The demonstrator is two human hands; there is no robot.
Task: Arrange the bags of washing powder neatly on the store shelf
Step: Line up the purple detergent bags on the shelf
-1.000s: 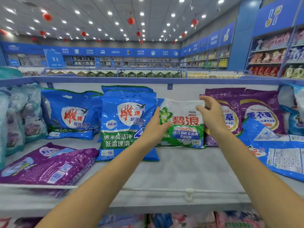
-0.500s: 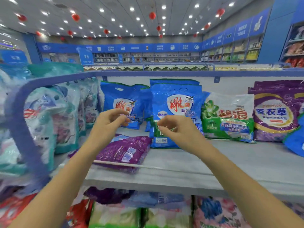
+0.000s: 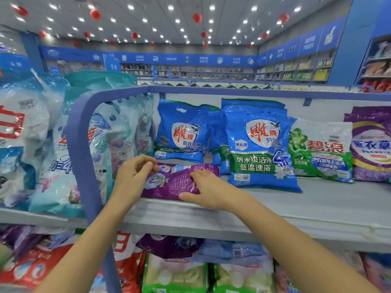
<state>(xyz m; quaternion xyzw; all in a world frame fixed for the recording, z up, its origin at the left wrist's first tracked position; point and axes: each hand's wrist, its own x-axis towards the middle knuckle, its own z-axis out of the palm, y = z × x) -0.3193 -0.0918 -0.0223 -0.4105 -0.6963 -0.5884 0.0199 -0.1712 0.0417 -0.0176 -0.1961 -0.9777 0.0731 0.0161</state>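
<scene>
A purple bag of washing powder (image 3: 169,182) lies flat at the front left of the grey shelf (image 3: 317,199). My left hand (image 3: 135,176) pinches its far left corner with curled fingers. My right hand (image 3: 203,189) holds its right end, fingers on top and thumb at the front edge. Behind it stand two blue bags (image 3: 184,134) (image 3: 258,144), the right one leaning forward. A green and white bag (image 3: 321,151) and a purple bag (image 3: 370,144) stand further right.
A blue rounded divider rail (image 3: 82,144) closes the shelf's left end, right beside my left forearm. Pale blue and white bags (image 3: 31,134) fill the bay beyond it. Several more bags (image 3: 175,273) fill the shelf below.
My view has swung left. Both hands left the green and white bag, moved left and down, and now hold the flat purple bag.
</scene>
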